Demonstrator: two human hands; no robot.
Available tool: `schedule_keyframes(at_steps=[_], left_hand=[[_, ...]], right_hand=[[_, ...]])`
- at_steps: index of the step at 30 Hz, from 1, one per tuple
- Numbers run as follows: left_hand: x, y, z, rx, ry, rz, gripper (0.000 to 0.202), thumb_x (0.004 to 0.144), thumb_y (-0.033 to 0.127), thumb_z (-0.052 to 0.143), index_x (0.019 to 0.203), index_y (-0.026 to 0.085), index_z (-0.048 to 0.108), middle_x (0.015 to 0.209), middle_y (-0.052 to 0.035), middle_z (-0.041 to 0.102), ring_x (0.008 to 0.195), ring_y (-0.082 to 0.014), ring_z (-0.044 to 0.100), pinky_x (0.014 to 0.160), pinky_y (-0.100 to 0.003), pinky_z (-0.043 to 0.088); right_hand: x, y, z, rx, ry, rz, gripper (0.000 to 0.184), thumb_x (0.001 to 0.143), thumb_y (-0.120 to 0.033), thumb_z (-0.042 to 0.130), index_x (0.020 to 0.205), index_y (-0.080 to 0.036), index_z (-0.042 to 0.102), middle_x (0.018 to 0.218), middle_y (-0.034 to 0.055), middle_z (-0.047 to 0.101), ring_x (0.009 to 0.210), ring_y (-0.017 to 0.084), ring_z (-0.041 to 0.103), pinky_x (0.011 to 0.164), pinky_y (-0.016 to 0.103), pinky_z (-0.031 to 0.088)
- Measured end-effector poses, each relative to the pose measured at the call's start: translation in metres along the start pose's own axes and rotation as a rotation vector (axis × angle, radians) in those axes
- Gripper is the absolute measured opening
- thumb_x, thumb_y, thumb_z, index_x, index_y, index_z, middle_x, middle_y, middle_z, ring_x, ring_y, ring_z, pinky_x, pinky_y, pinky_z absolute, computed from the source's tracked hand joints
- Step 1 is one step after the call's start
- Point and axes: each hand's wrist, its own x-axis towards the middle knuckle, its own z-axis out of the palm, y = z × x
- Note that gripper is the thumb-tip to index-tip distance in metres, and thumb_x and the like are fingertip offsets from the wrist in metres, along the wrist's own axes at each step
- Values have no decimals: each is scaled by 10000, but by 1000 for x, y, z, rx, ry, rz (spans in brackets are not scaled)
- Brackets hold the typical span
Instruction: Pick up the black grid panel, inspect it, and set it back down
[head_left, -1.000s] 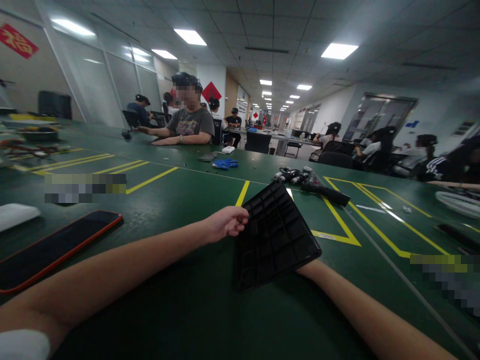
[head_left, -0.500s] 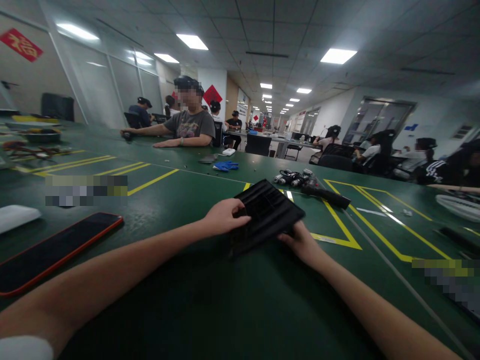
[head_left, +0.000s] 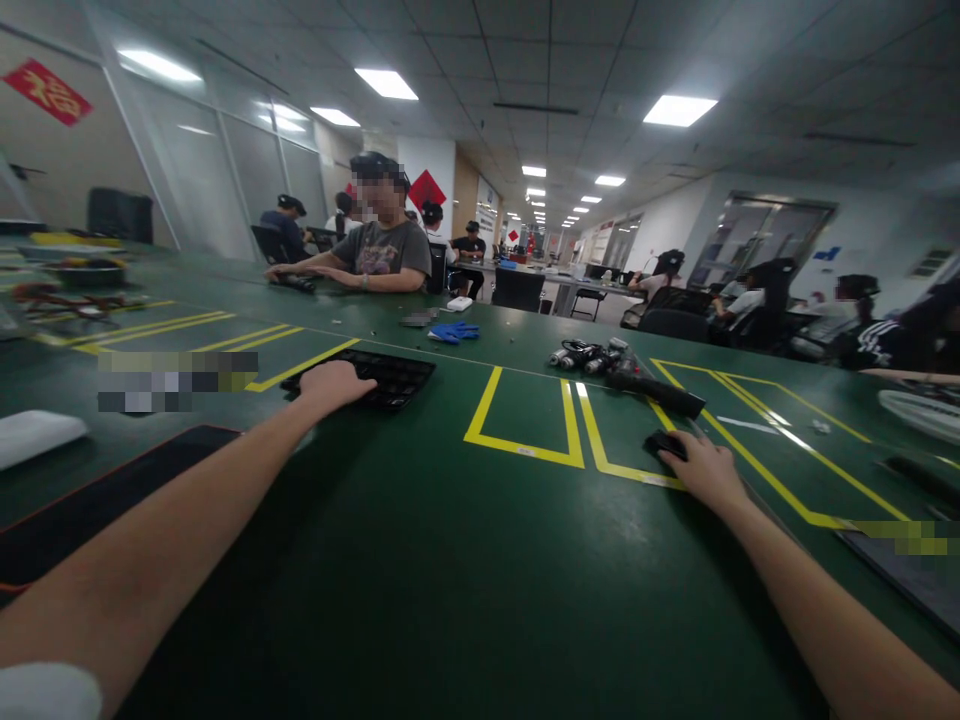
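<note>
My left hand point(head_left: 334, 385) is at the black compartment tray point(head_left: 401, 380), which lies flat on the green table across the end of a yellow tape line. Its fingers close over the tray's near left part, with the thumb out to the right. Farther right, my right hand point(head_left: 709, 470) has its fingers round a small black object point(head_left: 664, 443), just above the tabletop beside a taped corner. The hand partly covers that object, and its kind cannot be made out. A black cylindrical tool point(head_left: 660, 393) lies just beyond it.
A cluster of metal-and-black parts point(head_left: 589, 355) and a blue glove point(head_left: 454, 332) lie farther back. At left are a dark phone with an orange edge point(head_left: 112, 500) and a white object point(head_left: 37, 437). A co-worker point(head_left: 386, 250) sits across the table point(head_left: 450, 560).
The tray, held up between both hands before, has moved left and down onto the table with my left hand. My right hand has moved right and now has a small black object.
</note>
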Motion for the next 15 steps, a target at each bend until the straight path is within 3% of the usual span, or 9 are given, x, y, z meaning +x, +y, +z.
schedule_keyframes(at_steps=[3,5,8,11,15], left_hand=[[-4,9,-2,36,90,5,290,776,366,509,675,94,504,911,-188,575,1049,-399,472,864,-509,342],[-9,25,0,9,130,99,237,850,260,390,797,69,521,951,-158,567,1066,-337,471,910,-461,336],[-26,59,16,-62,126,284,283,851,96,289,1030,51,504,1021,-122,568,1070,-235,479,947,-349,335],[-54,93,45,-136,35,464,376,820,58,326,1153,115,492,1026,-74,605,964,-171,553,861,-264,408],[-89,116,79,-200,-193,814,396,784,47,402,1133,162,550,1216,-90,556,1121,-209,501,958,-332,364]], right_hand=[[-4,-10,-8,-52,105,-3,452,813,-396,422,1144,-118,554,1125,208,567,1063,357,487,856,472,365],[-6,-24,-16,-53,192,-43,490,816,-412,406,1154,-86,548,1182,230,523,1114,385,432,877,501,351],[-16,-61,-29,59,189,-185,514,833,-383,382,1196,-39,503,1205,229,498,1165,339,405,981,471,298],[-36,-105,-38,231,82,-363,520,839,-415,386,1250,-105,461,1281,157,456,1240,306,339,1029,461,272],[-69,-145,-45,357,-109,-553,529,850,-450,380,1313,-195,394,1370,84,391,1284,262,297,1052,458,266]])
